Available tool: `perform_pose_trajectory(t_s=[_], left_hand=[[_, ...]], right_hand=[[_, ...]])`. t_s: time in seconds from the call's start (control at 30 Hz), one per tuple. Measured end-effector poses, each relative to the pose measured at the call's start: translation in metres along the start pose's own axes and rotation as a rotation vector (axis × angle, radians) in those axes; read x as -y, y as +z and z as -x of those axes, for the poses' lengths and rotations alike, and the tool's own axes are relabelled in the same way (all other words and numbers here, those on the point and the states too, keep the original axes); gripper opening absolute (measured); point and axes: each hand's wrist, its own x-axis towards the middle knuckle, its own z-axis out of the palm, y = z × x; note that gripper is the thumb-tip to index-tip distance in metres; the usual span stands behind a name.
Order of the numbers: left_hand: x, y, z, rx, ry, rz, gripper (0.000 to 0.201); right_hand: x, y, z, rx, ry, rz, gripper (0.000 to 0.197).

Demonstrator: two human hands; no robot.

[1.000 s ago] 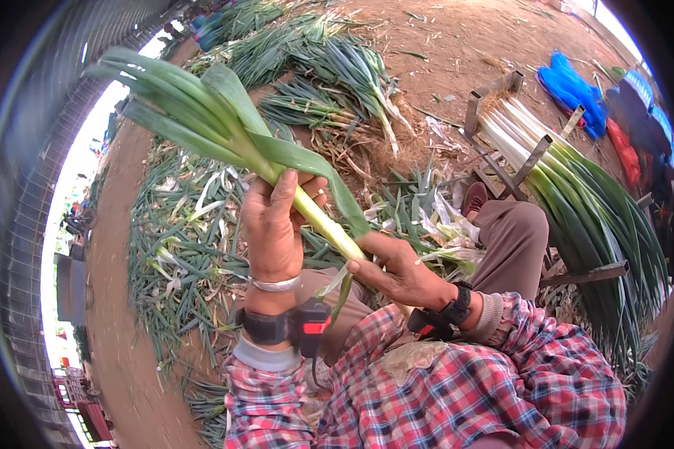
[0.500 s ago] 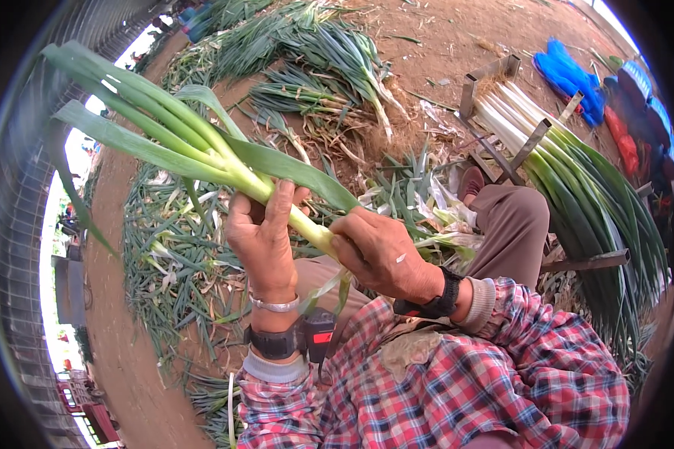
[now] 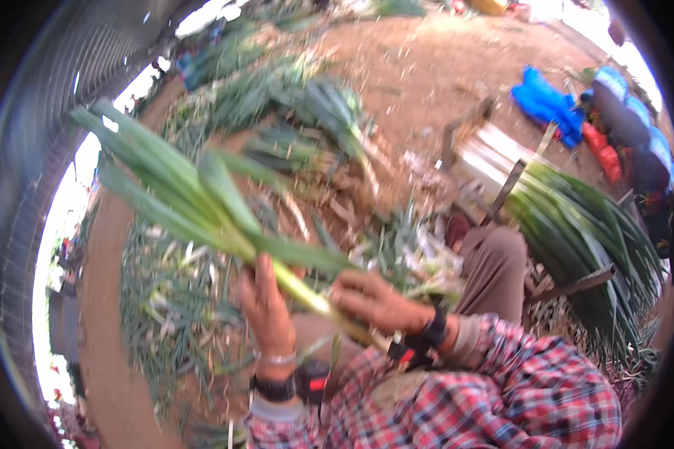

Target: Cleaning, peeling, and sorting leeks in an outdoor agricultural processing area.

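A large green onion (image 3: 228, 238) lies slantwise across the view, its leaves up to the left and its pale stalk running down to my lap. My left hand (image 3: 268, 307) grips it below the leaf fork, thumb along the stalk. My right hand (image 3: 382, 301) is closed at the lower stalk, its curled fingertips against it; motion blurs them. One broad leaf bends over toward the right hand. The root end comes down near my right wrist, by the dark wristband (image 3: 432, 329).
To the right, a metal rack (image 3: 508, 193) holds a stack of green onions (image 3: 569, 217). Trimmed leaves (image 3: 180, 299) cover the ground at left. More onions (image 3: 329, 112) lie beyond them in piles. Blue netting (image 3: 547, 105) and a red bag (image 3: 600, 152) are at far right.
The onion has shifted downward, its lower stalk now showing below my right hand. My right hand has moved lower with its fingers less tightly wrapped. The whole view has shifted and blurred.
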Motion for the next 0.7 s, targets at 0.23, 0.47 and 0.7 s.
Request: perform_pose_trajectory(t_s=[0.23, 0.47, 0.7], left_hand=[[0.013, 0.007, 0.005, 0.069, 0.046, -0.06, 0.031], [-0.002, 0.007, -0.008, -0.039, -0.04, 0.341, 0.04], [-0.027, 0.014, -0.012, -0.135, -0.024, 0.359, 0.038]], right_hand=[[-0.011, 0.008, 0.005, -0.164, -0.229, 0.381, 0.025], [-0.012, 0.007, 0.007, 0.032, 0.045, 0.161, 0.028], [-0.142, -0.046, 0.031, 0.128, 0.148, 0.951, 0.027]])
